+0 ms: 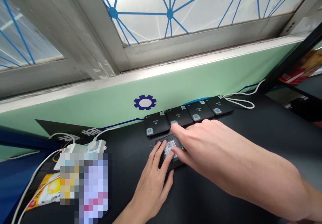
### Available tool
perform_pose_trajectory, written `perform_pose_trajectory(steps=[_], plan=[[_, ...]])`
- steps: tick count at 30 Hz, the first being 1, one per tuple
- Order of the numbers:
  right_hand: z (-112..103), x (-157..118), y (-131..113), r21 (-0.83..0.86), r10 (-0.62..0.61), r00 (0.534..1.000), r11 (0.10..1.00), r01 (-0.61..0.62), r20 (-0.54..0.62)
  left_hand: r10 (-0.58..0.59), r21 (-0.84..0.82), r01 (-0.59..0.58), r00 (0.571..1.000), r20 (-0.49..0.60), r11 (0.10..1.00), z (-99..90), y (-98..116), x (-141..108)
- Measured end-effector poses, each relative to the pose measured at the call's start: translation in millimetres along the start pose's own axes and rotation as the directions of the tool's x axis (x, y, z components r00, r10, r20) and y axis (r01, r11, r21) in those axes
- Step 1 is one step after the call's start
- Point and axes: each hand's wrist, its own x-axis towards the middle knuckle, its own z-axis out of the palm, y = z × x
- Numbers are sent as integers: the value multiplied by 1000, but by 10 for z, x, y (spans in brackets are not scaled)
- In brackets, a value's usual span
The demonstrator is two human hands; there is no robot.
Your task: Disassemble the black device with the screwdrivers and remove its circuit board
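A dark box-like device (pixel 171 145) with a white printed label lies on the black table (pixel 201 190). My left hand (pixel 156 177) rests on it from the near left, fingers spread over its top and edge. From the right, my right hand (pixel 196 140) reaches over the same device; its thumb is by the label and its index finger points toward the row behind. Whether those fingers hold anything small is hidden. Behind stand several flat black boxes side by side, among them the leftmost box (pixel 157 125) and the rightmost box (pixel 219 106), each with a small sticker.
At the left are a white power strip (pixel 100 146) with plugs and cables, a yellow-and-white snack packet (pixel 45 192) and a pixelated object (pixel 94 187). A white cable (pixel 241 103) loops at the back right. A green wall (pixel 113 100) borders the table's back.
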Motion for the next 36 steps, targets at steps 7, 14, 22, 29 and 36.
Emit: perform_pose_trajectory(steps=[7, 14, 22, 29, 36], plan=[[110, -176, 26, -32, -77, 986, 997, 73, -147, 5, 6, -5, 1000, -9, 1000, -10, 10, 9], [72, -116, -2, -94, -91, 990, 992, 82, -106, 15, 1, -15, 1000, -8, 1000, -10, 12, 13], [71, -108, 32, -8, -53, 987, 999, 52, -149, 0, -2, 0, 1000, -12, 1000, 0, 13, 15], [37, -66, -16, -95, -49, 990, 995, 36, -134, 8, 2, -8, 1000, -10, 1000, -13, 11, 13], [-1, -31, 12, -15, 5, 998, 1000, -6, -67, 10, 15, -10, 1000, -1, 1000, -11, 12, 13]])
